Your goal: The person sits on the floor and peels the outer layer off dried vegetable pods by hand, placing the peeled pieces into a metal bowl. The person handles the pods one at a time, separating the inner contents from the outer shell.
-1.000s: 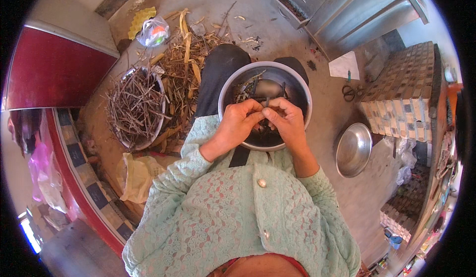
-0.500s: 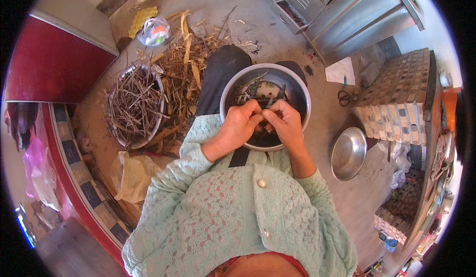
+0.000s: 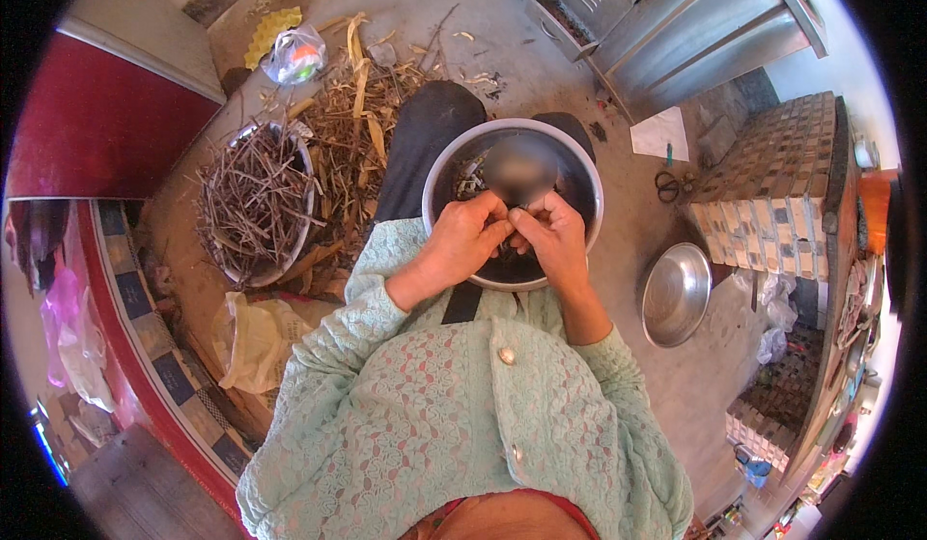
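Observation:
A wide basin (image 3: 581,190) with a pale rim and dark inside rests on my lap. Small dark pieces show in its left part, and a blurred patch hides part of its far middle. Over the near half of the basin, my left hand (image 3: 468,239) is closed in a pinch, with thumb and fingertips bent inward. My right hand (image 3: 556,238) is pinched as well, its fingertips meeting those of the left. Whatever lies between the fingers is too small and too covered to name.
To my left stands a basin heaped with dry sticks (image 3: 253,202), with loose twigs and husks (image 3: 362,105) beside it. A plastic bag (image 3: 295,55) lies beyond. On the right are an empty metal basin (image 3: 676,295), scissors (image 3: 667,187), a white paper (image 3: 660,136) and a tiled block (image 3: 768,187).
The whole view has shifted slightly. My hands remain pinched together over the basin, with only slight finger movement.

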Available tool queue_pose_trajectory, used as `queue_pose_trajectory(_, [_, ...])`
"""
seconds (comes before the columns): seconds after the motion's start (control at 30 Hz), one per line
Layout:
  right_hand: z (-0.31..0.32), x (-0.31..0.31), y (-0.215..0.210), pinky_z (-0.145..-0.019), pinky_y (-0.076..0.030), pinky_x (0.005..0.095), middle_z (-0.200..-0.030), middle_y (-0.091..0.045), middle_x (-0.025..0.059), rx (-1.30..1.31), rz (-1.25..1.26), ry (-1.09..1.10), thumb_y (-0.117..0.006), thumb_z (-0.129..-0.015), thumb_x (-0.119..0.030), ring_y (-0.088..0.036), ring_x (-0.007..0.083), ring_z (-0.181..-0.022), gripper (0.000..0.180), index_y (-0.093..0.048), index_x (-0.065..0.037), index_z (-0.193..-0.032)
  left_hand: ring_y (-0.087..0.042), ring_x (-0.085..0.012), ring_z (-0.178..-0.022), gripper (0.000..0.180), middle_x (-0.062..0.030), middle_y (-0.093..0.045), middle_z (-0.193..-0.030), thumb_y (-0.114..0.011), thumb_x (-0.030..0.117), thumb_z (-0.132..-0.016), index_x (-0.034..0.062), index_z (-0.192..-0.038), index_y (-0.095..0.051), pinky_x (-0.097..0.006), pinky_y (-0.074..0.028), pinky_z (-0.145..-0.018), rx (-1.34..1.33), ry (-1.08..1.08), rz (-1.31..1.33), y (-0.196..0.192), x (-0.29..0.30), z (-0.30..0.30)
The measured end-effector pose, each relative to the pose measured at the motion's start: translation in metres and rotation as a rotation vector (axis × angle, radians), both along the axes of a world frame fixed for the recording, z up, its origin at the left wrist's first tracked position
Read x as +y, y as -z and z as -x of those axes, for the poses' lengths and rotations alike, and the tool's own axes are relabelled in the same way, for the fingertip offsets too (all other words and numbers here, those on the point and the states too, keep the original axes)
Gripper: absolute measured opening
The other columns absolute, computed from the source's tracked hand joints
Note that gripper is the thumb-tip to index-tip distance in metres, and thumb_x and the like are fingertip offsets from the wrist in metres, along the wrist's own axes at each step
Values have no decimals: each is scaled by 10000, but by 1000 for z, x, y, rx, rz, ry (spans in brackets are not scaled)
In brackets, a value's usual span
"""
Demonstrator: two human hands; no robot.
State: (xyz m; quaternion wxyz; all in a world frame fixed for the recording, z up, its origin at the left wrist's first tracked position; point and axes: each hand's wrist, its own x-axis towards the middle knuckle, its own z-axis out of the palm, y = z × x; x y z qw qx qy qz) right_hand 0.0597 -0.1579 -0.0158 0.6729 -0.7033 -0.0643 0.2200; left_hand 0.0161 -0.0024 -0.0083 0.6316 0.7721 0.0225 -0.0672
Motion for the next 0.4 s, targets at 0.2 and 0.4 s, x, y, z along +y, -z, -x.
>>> queue_pose_trajectory(0.2, [-1, 0, 7, -443, -426, 197, -674, -581, 17, -32, -91, -11, -641, -860, -111, -536, 50, -521, 180, -490, -31, -802, -584, -83, -550, 116, -50, -589, -623, -571, 81, -875, -13, -825, -526, -242, -474, -483, 37, -40, 60, -7, 1, 1])
queue_pose_trajectory(0.4, [-1, 2, 5, -453, -414, 186, -691, -576, 14, -67, -73, -39, -623, -867, -90, -521, 49, -530, 142, -496, -34, -900, -574, -77, -540, 96, -51, -591, -640, -582, 76, -864, -12, -867, -543, -231, -464, -476, 13, -106, 104, -6, -1, 1])
